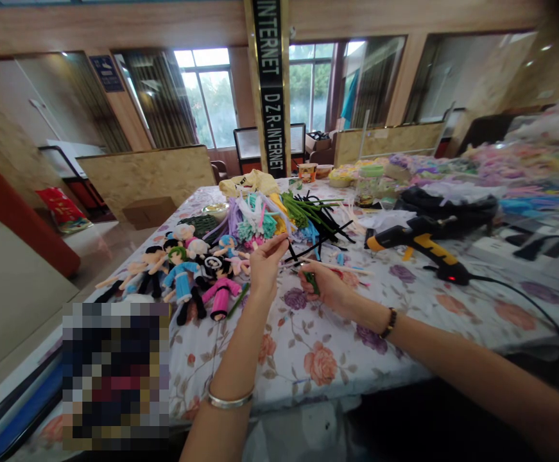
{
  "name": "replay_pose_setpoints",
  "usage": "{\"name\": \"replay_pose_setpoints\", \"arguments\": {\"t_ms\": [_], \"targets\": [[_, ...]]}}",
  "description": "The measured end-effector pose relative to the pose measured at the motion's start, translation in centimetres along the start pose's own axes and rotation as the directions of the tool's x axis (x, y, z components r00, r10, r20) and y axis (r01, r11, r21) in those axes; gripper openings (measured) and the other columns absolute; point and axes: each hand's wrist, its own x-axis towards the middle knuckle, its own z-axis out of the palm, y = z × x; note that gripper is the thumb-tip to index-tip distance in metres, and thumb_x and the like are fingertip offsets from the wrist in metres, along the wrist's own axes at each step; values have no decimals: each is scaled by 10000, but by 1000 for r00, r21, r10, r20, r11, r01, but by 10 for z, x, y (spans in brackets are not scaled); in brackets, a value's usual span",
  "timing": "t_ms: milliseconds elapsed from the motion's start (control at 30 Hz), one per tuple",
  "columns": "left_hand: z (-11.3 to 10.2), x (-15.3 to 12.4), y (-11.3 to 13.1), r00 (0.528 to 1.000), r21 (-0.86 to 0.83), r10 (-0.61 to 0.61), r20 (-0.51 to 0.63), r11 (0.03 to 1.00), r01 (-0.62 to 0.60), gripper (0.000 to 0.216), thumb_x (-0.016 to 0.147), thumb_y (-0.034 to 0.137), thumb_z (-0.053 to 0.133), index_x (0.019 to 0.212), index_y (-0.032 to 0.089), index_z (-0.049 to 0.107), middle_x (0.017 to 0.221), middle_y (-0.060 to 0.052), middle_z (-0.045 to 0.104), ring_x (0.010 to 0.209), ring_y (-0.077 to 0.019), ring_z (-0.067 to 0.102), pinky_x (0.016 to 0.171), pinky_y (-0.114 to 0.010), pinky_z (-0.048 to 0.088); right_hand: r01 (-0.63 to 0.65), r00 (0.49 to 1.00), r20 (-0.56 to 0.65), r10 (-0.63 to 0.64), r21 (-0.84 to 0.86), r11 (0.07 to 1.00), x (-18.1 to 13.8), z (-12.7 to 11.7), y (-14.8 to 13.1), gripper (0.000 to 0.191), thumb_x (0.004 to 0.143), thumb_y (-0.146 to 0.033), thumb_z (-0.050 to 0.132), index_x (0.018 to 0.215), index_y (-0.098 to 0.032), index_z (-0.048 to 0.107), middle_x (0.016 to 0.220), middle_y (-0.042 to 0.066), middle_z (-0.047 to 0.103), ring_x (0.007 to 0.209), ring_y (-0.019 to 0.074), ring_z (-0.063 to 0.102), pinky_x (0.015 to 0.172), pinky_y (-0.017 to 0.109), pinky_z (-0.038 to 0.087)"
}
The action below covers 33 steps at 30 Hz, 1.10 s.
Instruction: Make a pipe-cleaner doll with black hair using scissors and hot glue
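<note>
Right hand (326, 287) grips a green object (312, 282); left hand (266, 264) pinches narrowly (on what, I cannot tell).

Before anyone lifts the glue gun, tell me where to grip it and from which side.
Grip the glue gun by its black-and-yellow handle, probably best from the near right: the handle slants that way, while the nozzle end points left.

Table with floral tablecloth (320, 366) bears a hot-glue gun (418, 242). Left of gun: chenille-stem bundles (260, 224), chenille dolls (180, 276). Behind gun: black bag (457, 205).
</note>
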Motion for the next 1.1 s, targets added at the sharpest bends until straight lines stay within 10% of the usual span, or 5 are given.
{"name": "replay_pose_setpoints", "arguments": {"t_ms": [1100], "targets": [[6, -7, 4, 996, 86, 50, 79, 995, -56, 253, 532, 249, 786, 777, 200, 742, 839, -32, 731, 850, -155, 647, 908, -312, 449, -9, 996, -91, 9, 1, 1000, -4, 6, -2, 189, 651, -299, 518, 573, -184, 390, 494, -68, 300, 442, 56, 226, 398, 195, 119]]}}
